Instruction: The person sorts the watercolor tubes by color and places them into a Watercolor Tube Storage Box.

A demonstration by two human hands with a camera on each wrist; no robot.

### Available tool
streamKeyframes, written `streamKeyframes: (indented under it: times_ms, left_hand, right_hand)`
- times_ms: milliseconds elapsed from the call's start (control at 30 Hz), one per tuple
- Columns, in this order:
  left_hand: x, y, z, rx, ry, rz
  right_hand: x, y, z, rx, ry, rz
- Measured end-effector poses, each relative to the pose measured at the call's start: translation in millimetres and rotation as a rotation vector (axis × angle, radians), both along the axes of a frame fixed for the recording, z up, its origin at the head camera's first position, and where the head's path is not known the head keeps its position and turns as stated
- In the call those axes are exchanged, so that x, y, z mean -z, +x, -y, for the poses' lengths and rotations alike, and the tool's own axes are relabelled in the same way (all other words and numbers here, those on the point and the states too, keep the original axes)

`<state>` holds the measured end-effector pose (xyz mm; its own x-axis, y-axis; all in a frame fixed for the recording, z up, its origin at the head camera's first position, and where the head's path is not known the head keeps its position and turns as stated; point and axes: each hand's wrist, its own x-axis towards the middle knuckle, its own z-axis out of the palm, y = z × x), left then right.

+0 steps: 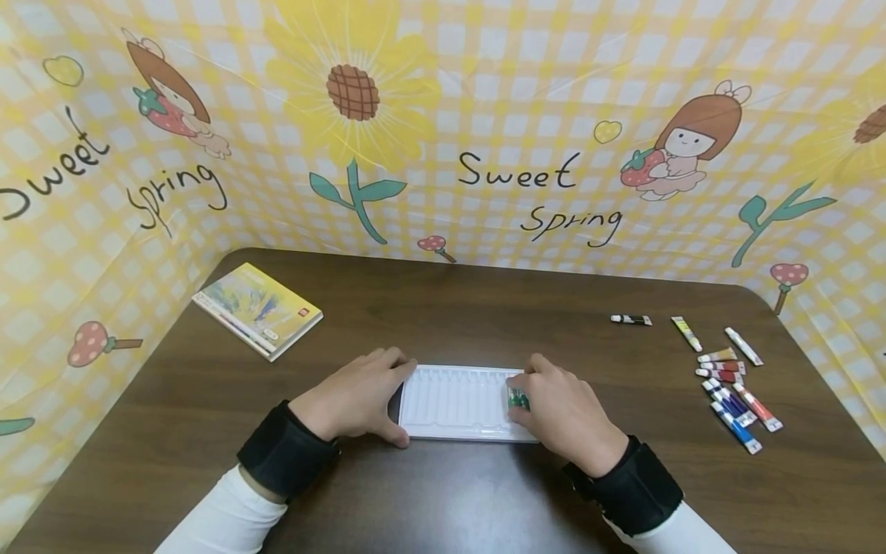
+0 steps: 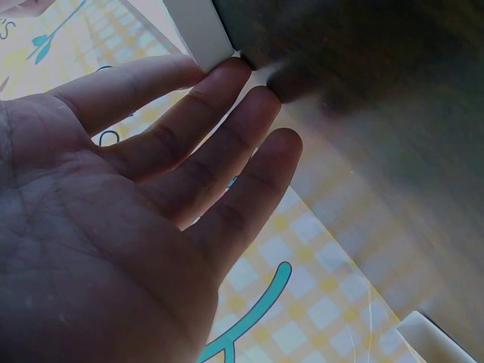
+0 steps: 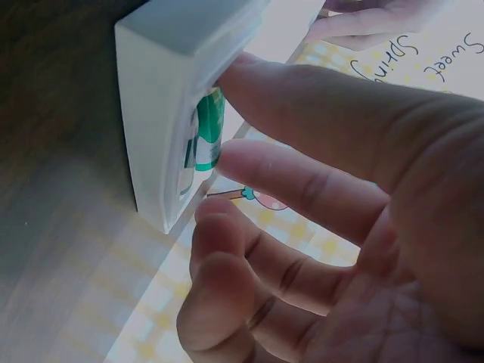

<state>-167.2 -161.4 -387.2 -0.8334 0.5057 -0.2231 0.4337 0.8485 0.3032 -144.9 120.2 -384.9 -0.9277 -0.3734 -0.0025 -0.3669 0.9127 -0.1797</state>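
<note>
A white box with a ribbed plastic insert [image 1: 453,400] lies on the brown table. My left hand [image 1: 360,395] grips its left end, the thumb at the near corner and a finger at the far corner. In the left wrist view the other fingers stretch out beside the box's corner. At the right end of the insert, a green paint tube [image 3: 210,130] lies in the grooves. My right hand [image 1: 564,412] pinches this tube between thumb and index finger, covering part of it. Another green patch shows beside it in the right wrist view.
Several paint tubes [image 1: 735,427] in various colours lie loose on the right of the table [image 1: 443,308]. A black tube [image 1: 631,320] lies apart from them, farther back. A yellow-covered book [image 1: 259,308] rests at the back left. Patterned cloth [image 1: 484,92] surrounds the table.
</note>
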Motion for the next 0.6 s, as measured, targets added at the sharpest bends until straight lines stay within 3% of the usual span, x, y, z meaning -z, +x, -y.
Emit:
streamKeyframes:
  times_ms: [600]
  left_hand:
    - [1.2,0.6,0.1,0.009,0.001,-0.007]
  right_hand:
    - [0.0,0.3,1.2,0.002,0.011,0.027]
